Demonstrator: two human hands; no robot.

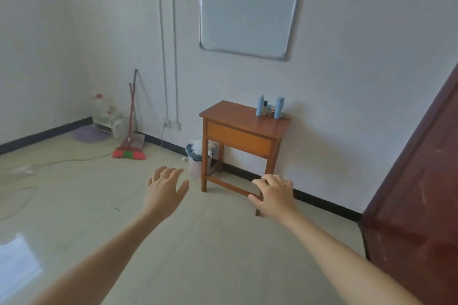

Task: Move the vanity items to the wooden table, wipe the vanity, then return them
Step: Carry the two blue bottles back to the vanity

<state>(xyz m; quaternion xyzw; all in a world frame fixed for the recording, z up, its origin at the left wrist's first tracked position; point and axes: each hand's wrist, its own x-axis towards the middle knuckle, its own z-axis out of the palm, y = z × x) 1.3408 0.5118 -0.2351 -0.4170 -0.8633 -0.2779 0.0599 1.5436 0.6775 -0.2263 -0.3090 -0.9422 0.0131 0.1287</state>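
Both grips, left hand (pixel 166 187) and right hand (pixel 275 193), are hanging open and empty; the bottles (pixel 270 106) are standing upright on the wooden surface (pixel 230 114), well ahead (right hand nearer).

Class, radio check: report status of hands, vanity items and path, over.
Left hand and right hand open, empty, held out ahead. Blue bottles standing at the wooden table's back right corner. Bare floor between; nothing in the way.
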